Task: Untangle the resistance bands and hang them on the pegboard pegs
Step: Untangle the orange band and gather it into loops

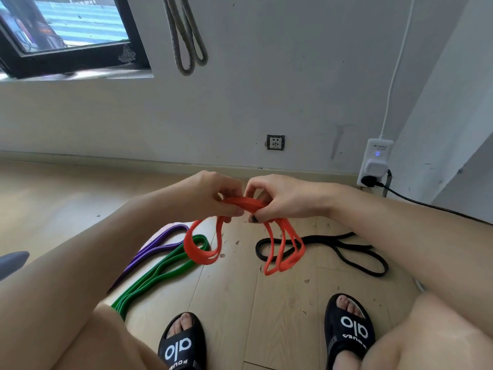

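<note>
An orange resistance band point(246, 203) hangs bunched between both hands above the floor. My left hand point(210, 194) grips its left end, with loops dangling below. My right hand point(282, 198) pinches the right end, where more loops hang down. On the wooden floor lie a green band point(160, 271), a purple band point(157, 243) to its left, and a black band point(346, 249) at the right. A grey band point(186, 38) hangs on the wall at the top; its peg is out of view.
My feet in black slippers point(182, 343) stand on the floor at the bottom. A wall socket point(275, 142) and a white plug adapter point(374, 161) with a black cable sit low on the wall. A window point(64, 30) is at the upper left.
</note>
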`<state>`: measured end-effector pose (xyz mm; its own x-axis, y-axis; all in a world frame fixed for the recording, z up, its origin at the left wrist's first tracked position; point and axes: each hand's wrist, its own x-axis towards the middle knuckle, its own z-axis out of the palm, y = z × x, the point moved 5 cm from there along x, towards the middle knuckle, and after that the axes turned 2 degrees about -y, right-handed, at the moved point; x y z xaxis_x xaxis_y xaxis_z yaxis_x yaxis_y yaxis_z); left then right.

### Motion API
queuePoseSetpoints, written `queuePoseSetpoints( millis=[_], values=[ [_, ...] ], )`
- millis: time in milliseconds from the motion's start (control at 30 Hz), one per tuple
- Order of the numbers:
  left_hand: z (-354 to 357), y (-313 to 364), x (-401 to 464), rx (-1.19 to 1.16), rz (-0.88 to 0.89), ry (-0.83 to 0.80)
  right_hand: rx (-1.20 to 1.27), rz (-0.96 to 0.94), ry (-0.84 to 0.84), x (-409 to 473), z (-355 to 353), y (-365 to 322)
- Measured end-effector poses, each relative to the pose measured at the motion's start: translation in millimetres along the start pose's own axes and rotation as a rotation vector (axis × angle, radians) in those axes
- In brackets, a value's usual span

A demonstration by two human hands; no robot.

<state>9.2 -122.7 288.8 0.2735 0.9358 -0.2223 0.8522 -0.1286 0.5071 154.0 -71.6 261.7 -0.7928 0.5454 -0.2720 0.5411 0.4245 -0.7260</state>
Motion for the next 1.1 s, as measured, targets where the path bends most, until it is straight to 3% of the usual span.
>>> queuePoseSetpoints(
  millis=[367, 1100],
  values=[
    [-12.3, -4.1, -0.7, 0.081, 0.021, 0.080, -0.027, -0.047, 0.140, 6.8, 3.2, 0.1],
    [-26.0, -12.7, 0.4, 0.270, 0.043, 0.173, -0.136, -0.014, 0.156, 2.9, 0.5, -4.9]
  ],
)
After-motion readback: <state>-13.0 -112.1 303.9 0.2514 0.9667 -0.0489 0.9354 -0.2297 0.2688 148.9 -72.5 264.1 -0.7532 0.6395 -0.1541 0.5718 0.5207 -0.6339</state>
